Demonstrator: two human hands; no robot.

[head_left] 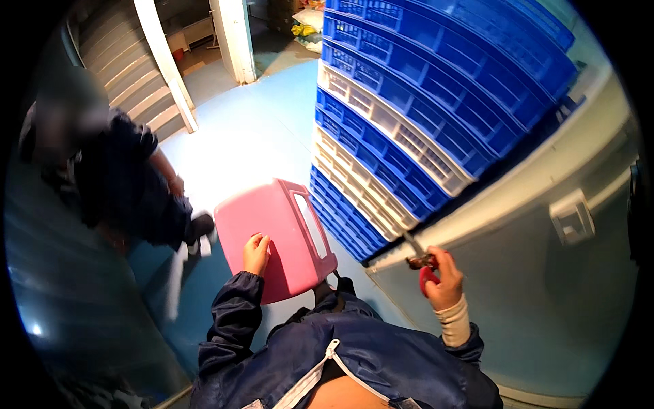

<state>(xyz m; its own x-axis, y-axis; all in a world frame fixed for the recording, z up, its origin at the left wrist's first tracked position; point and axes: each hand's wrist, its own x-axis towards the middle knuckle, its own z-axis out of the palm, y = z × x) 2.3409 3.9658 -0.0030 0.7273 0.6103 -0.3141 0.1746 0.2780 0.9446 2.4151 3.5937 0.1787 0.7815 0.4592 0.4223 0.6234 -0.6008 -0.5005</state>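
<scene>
My left hand (255, 256) is closed over the top of a pink plastic stool (272, 273), its fingers curled together. A bit of red shows at the fingertips, too small to name. The stool has a long opening in its right side. My right hand (445, 281), with a light cuff at the wrist, grips a red-handled hand tool (428, 276). The tool has a grey metal end that points up and left; whether it is shears or pliers I cannot tell. That end lies in front of the lower wall beside the stacked crates (409, 123).
Blue and white plastic crates form a tall stack at the right, along a pale wall with a white switch box (572, 217). At the left stands another person in dark clothes (129, 184). Behind them, a white post (235, 41) and slatted shutter (122, 61) border the blue floor (231, 129).
</scene>
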